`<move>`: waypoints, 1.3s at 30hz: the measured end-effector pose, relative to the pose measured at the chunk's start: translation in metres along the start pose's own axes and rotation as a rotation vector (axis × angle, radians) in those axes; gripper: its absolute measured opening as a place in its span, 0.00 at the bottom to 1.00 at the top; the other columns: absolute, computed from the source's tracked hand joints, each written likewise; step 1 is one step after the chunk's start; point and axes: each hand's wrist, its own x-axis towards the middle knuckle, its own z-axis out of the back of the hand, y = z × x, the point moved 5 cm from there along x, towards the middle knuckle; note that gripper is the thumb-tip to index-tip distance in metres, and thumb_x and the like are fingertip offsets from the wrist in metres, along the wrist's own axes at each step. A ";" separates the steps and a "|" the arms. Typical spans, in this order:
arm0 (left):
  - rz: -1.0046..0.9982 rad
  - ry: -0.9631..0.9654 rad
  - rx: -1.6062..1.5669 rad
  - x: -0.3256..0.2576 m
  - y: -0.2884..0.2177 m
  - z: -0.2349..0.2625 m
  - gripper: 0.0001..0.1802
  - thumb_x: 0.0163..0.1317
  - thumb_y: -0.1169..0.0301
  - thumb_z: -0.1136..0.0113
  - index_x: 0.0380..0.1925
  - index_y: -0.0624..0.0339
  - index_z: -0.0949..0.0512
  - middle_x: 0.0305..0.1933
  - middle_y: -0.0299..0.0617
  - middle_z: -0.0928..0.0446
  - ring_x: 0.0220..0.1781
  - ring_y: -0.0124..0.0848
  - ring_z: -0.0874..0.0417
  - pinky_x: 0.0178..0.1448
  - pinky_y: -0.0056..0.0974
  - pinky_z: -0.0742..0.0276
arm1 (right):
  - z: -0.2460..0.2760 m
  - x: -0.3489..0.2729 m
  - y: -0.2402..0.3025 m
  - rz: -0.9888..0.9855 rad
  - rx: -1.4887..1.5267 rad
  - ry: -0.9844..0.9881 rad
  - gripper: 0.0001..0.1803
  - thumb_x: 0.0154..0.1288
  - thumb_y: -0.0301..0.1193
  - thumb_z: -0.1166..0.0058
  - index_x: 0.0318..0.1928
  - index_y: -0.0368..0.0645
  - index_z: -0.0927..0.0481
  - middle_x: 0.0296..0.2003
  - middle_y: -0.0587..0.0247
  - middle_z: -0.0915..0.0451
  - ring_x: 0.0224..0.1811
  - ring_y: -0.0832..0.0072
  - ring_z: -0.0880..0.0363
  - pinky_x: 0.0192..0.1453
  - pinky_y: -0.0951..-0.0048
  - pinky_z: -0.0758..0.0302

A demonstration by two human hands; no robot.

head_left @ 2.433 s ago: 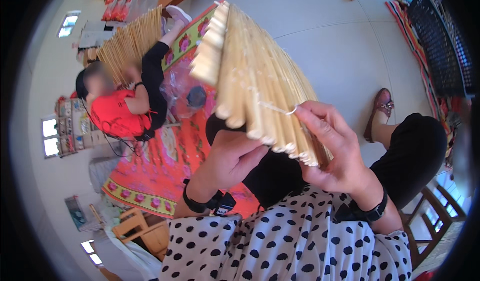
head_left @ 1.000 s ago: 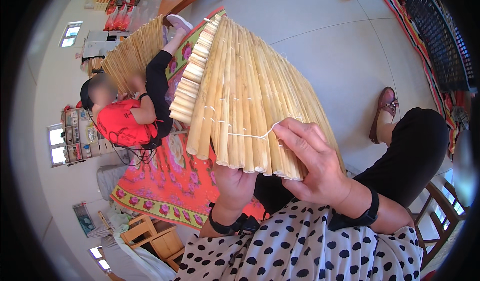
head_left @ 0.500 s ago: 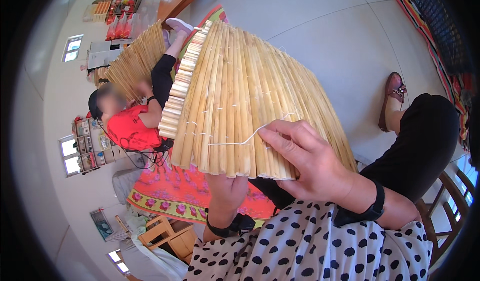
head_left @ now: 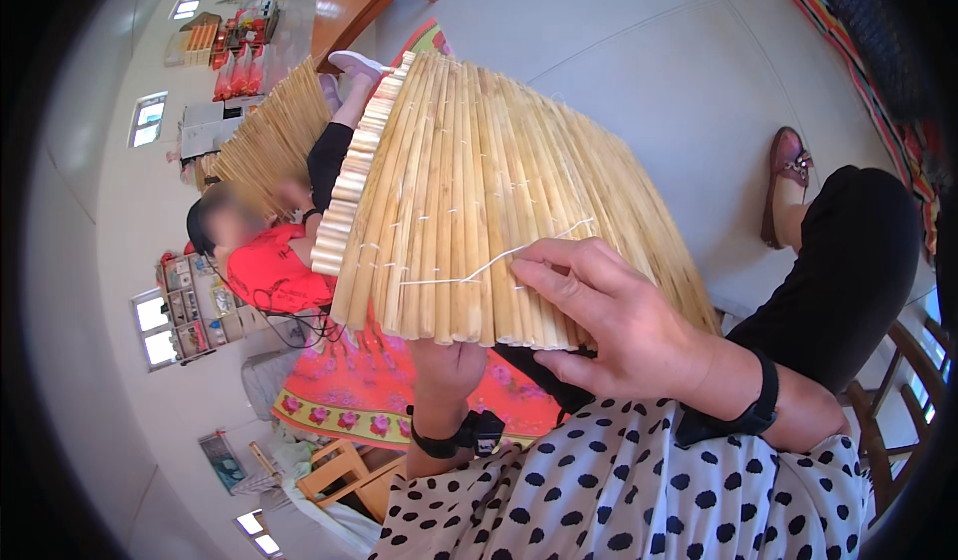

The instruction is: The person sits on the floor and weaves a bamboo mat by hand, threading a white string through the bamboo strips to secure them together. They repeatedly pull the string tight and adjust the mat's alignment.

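Note:
A mat of straw-coloured stalks [head_left: 479,191], stitched together with white thread, lies tilted across my lap, with a second layer of stalks showing along its left edge. Loose white thread [head_left: 434,281] runs across the near part of the top and slants up past my fingertips. My right hand [head_left: 609,300] is over the near right part, its fingertips pinched together at the thread; a lower finger lies by the mat's near edge. I cannot make out a needle. Below that edge, my left hand [head_left: 447,365] reaches under the mat, which hides its fingers.
On the left a person in a red shirt [head_left: 274,271] handles another stalk mat [head_left: 274,136]. A red flowered cloth [head_left: 399,390] is spread beneath. A wooden table [head_left: 349,11] stands at the top, a wooden chair [head_left: 878,440] at the right, a striped textile [head_left: 848,51] at the upper right.
The view has shifted slightly. The thread now shows beyond my right fingertips, slanting up to the right. My right hand stays near the same spot on the mat; my left remains underneath.

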 end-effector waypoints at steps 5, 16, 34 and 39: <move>-0.029 -0.020 0.146 -0.024 0.011 0.000 0.19 0.62 0.77 0.46 0.53 0.65 0.20 0.59 0.54 0.22 0.62 0.54 0.22 0.70 0.52 0.33 | -0.009 -0.003 -0.006 -0.041 0.078 0.062 0.33 0.45 0.19 0.38 0.57 0.25 0.27 0.54 0.43 0.28 0.55 0.50 0.26 0.60 0.61 0.25; -0.008 0.027 0.206 -0.046 0.021 0.000 0.19 0.61 0.79 0.46 0.52 0.65 0.19 0.57 0.54 0.21 0.60 0.54 0.21 0.68 0.51 0.32 | -0.008 -0.007 -0.008 -0.089 0.099 0.130 0.39 0.44 0.23 0.29 0.61 0.31 0.28 0.57 0.46 0.28 0.58 0.51 0.26 0.62 0.60 0.25; 0.169 0.002 -0.215 -0.014 0.008 -0.011 0.13 0.60 0.77 0.36 0.45 0.64 0.19 0.36 0.43 0.17 0.34 0.36 0.16 0.39 0.37 0.21 | -0.013 -0.005 0.003 -0.083 -0.156 0.109 0.41 0.41 0.17 0.38 0.63 0.31 0.29 0.56 0.46 0.28 0.57 0.51 0.26 0.56 0.61 0.22; 0.005 -0.005 -0.289 0.017 -0.015 -0.017 0.09 0.60 0.78 0.35 0.42 0.64 0.20 0.29 0.44 0.20 0.28 0.35 0.16 0.33 0.34 0.23 | 0.001 -0.006 0.008 -0.135 -0.304 0.029 0.38 0.42 0.17 0.39 0.61 0.34 0.25 0.55 0.48 0.25 0.52 0.54 0.21 0.55 0.66 0.22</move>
